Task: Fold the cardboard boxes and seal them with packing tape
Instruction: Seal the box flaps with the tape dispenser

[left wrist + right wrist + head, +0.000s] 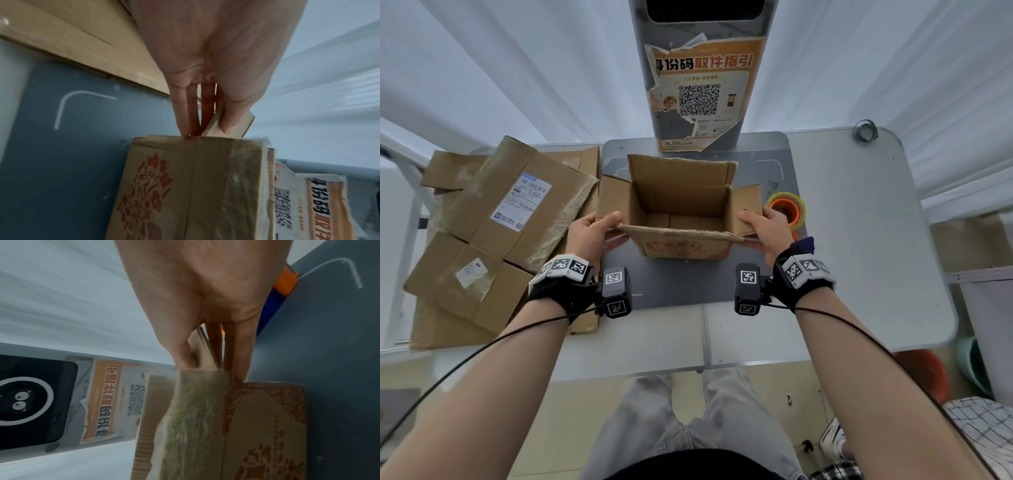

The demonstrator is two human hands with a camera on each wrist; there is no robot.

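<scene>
Pinching both side flaps right now: my left hand (594,230) has the left flap between thumb and fingers, and my right hand (765,229) has the right flap the same way, thumb on top, fingers underneath. So both hands are closed on cardboard, nothing dangling free

That open box (681,209) sits upright on the dark grey mat (681,291) in the middle of the table (859,260), mouth up, near and far flaps sticking out too. It looks light and empty inside, but it's a reused one, edges ragged, old tape residue along the near flap, so I'd guess the creases are soft and floppy rather than crisp. Best hold is near the flap's fold line, not the torn outer edge, or it'll probably just bend wherever it likes

My tape roll (787,209) is just beside the box on the right, half hidden behind my right hand, so it's an easy reach once the flaps are down

Left side of the table has a pile of flattened boxes (493,222) with shipping labels. Far edge has a grey kiosk thing (698,68) with a torn orange QR poster, and white curtains behind it all
</scene>
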